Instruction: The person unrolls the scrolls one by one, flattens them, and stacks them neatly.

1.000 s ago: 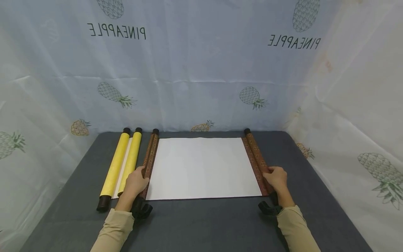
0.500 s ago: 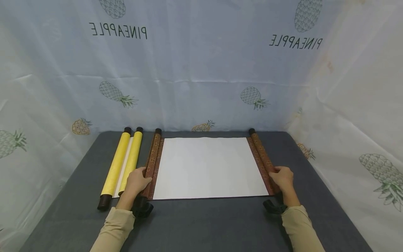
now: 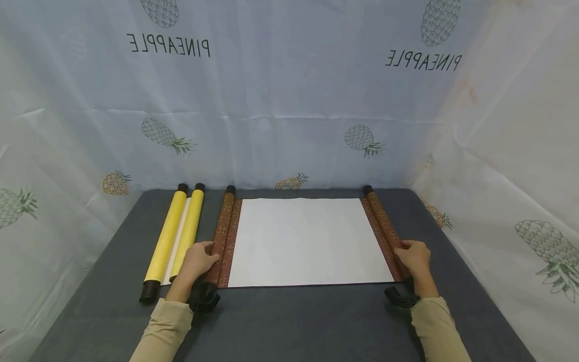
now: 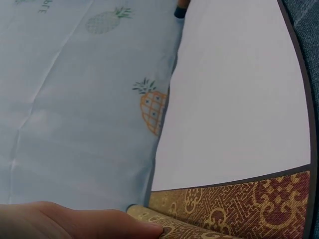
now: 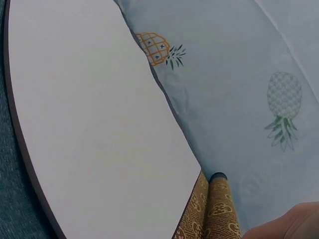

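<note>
A hanging scroll lies partly unrolled across the table, its blank white sheet (image 3: 307, 241) face up between two rolled ends in brown patterned brocade. My left hand (image 3: 197, 259) grips the left roll (image 3: 222, 226) near its front end. In the left wrist view the thumb (image 4: 119, 221) lies along that roll, beside a flat brocade band (image 4: 249, 204). The right roll (image 3: 381, 216) is held by my right hand (image 3: 415, 257), also toward the front. Only the edge of that hand (image 5: 289, 224) shows in the right wrist view, next to the roll (image 5: 221, 209).
Left of the brown scroll lies a yellow scroll (image 3: 165, 241) with dark knobs, its two rolls close together over a white strip. A dark grey cloth (image 3: 289, 322) covers the table. Behind and at the sides hangs a pale curtain (image 3: 280, 90) printed with pineapples.
My right hand has moved to the right with its roll, and the white sheet has shifted right. The left roll has turned slightly rightward, baring more brocade band; my left hand stays nearly in place.
</note>
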The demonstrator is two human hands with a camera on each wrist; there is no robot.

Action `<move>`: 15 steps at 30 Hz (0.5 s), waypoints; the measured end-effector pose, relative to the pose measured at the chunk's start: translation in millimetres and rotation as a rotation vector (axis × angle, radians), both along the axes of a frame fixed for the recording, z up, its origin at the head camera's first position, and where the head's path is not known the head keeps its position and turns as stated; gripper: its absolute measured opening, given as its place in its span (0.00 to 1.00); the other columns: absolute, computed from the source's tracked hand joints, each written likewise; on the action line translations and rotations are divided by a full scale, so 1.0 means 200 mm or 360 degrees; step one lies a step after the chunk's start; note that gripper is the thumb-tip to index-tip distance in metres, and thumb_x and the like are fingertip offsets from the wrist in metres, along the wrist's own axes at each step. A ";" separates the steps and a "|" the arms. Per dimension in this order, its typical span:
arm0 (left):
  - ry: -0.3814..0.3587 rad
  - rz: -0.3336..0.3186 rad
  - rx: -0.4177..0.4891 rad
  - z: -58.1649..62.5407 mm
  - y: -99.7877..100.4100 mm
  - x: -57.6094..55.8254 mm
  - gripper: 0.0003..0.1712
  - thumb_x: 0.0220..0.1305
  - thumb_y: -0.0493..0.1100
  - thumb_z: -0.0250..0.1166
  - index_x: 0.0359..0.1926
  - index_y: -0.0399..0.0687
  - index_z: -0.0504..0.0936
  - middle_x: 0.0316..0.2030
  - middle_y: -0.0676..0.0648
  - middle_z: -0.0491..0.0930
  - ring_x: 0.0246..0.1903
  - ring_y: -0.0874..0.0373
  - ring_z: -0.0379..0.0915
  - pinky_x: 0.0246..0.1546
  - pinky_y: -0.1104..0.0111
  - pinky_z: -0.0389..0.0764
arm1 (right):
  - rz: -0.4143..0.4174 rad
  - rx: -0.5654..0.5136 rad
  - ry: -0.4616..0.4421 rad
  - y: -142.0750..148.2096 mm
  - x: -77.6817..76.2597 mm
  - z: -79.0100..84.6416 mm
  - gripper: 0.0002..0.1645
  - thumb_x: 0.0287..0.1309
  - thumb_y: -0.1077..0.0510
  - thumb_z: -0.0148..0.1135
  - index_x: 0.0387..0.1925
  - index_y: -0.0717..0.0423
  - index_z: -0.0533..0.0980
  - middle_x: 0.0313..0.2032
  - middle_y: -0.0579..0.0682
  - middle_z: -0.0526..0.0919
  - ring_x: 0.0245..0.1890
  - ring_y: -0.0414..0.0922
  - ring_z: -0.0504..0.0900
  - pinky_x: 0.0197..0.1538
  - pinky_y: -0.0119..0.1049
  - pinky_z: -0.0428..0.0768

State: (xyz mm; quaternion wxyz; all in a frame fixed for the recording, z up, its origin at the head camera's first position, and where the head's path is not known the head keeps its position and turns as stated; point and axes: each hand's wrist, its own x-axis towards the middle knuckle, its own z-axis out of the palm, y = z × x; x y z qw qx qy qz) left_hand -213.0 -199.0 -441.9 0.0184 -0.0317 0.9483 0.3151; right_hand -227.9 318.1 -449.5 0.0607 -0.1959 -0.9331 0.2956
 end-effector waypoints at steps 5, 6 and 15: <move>-0.0077 0.0009 0.0155 -0.01 0.00 0.00 0.28 0.59 0.35 0.61 0.58 0.21 0.71 0.53 0.23 0.76 0.50 0.33 0.77 0.44 0.52 0.82 | -0.0036 -0.0047 -0.0014 0.05 0.00 -0.01 0.28 0.53 0.59 0.59 0.54 0.73 0.73 0.58 0.75 0.71 0.60 0.72 0.64 0.65 0.60 0.65; -0.0098 0.0012 0.0187 -0.01 0.00 0.00 0.28 0.60 0.36 0.62 0.58 0.21 0.71 0.53 0.23 0.76 0.49 0.33 0.77 0.43 0.53 0.82 | -0.0043 -0.0054 -0.0022 0.06 0.00 -0.01 0.28 0.53 0.59 0.59 0.55 0.73 0.73 0.58 0.75 0.71 0.61 0.72 0.64 0.64 0.60 0.65; -0.0202 0.0054 0.0436 -0.03 -0.01 -0.01 0.29 0.61 0.37 0.64 0.59 0.24 0.71 0.54 0.25 0.76 0.51 0.35 0.78 0.46 0.54 0.82 | -0.0153 -0.0479 -0.0170 0.19 -0.02 -0.01 0.34 0.55 0.60 0.63 0.63 0.69 0.67 0.68 0.74 0.58 0.68 0.70 0.57 0.67 0.61 0.64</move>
